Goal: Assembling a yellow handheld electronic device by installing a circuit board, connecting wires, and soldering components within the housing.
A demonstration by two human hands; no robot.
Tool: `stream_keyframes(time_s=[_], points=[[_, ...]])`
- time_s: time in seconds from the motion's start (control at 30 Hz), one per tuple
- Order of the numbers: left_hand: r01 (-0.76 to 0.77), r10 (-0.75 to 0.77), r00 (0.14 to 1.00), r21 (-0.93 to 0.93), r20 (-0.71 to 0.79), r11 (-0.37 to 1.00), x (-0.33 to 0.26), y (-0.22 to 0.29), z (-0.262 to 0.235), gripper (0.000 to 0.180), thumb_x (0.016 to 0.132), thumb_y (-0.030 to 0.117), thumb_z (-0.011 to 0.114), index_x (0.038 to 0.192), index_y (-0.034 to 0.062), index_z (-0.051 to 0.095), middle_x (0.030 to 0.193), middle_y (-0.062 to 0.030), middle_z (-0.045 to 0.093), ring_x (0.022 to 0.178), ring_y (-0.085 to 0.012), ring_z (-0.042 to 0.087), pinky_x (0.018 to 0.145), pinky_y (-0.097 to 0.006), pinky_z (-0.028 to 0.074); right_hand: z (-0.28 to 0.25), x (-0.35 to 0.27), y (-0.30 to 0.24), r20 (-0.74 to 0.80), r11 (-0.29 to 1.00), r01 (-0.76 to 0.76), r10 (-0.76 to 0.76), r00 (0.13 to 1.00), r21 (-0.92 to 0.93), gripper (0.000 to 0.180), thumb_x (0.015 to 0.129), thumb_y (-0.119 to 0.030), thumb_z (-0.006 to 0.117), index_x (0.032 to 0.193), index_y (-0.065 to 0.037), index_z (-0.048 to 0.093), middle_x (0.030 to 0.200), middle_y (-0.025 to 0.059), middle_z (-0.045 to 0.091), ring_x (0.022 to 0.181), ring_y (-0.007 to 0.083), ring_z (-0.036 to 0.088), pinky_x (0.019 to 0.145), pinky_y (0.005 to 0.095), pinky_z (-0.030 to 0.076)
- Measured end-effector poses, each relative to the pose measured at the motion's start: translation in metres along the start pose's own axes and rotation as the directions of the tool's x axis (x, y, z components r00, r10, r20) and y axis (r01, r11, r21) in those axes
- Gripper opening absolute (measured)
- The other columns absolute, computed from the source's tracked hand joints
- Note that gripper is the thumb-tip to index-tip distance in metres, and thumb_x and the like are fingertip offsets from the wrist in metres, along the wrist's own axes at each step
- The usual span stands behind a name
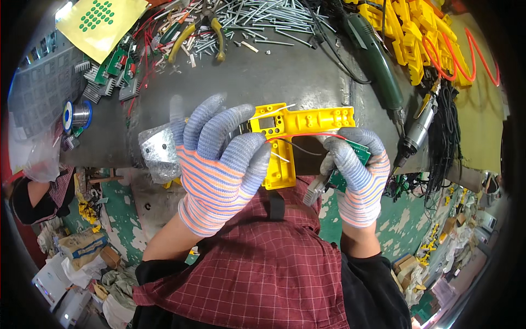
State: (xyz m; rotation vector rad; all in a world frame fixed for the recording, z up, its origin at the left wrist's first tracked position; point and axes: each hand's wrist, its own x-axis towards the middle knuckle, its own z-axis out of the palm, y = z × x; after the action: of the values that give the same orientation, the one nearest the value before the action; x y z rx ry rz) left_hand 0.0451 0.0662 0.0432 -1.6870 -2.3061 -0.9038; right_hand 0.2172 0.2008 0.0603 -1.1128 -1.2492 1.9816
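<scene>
Two gloved hands on one yellow plastic housing (296, 123), held just above the tabletop (263, 77) edge. Left hand (219, 159) clamps its left end; right hand (356, 175) pinches the green circuit board (359, 148) at its right side. Red wire (307, 135) and black wire (301, 148) hang loose, board not seated yet. Judging about midway.

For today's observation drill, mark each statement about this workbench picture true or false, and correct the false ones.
1. Both hands wear striped knit gloves. True: left hand, right hand.
2. The hands hold a blue metal box. False: it is a yellow plastic housing.
3. A red wire runs across the housing. True.
4. The yellow-handled pliers lie in the right hand. False: they lie on the bench, far from it.
5. The right hand holds a green circuit board. True.
</scene>
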Motion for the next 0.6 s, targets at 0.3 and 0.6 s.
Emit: stream_keyframes(time_s=[0.3,0.6], points=[[-0.118,0.119,0.993,-0.052,0.008,0.992,0.000,-0.019,0.000,0.033,0.061,0.018,0.083,0.092,0.0221,0.071,0.084,0.0020,0.064,0.078,-0.0219,0.062,0.103,-0.057,0.041,-0.010,0.005,-0.016,0.186,0.869,0.297,-0.242,0.952,-0.395,0.022,0.079,-0.001,0.079,0.099,-0.002,0.069,0.093,0.0059,0.073,0.086,0.0107,0.066,0.080,0.0268,0.053],[-0.141,0.142,0.990,-0.164,-0.005,0.976,0.000,-0.018,0.001,0.031,0.061,0.017,0.082,0.090,0.0178,0.071,0.076,0.0008,0.060,0.074,-0.0216,0.061,0.096,-0.051,0.047,-0.007,0.016,-0.012,0.291,0.870,0.334,-0.235,0.928,-0.363,0.021,0.079,0.000,0.078,0.099,-0.002,0.069,0.094,0.0061,0.073,0.087,0.0120,0.068,0.081,0.0281,0.054]])
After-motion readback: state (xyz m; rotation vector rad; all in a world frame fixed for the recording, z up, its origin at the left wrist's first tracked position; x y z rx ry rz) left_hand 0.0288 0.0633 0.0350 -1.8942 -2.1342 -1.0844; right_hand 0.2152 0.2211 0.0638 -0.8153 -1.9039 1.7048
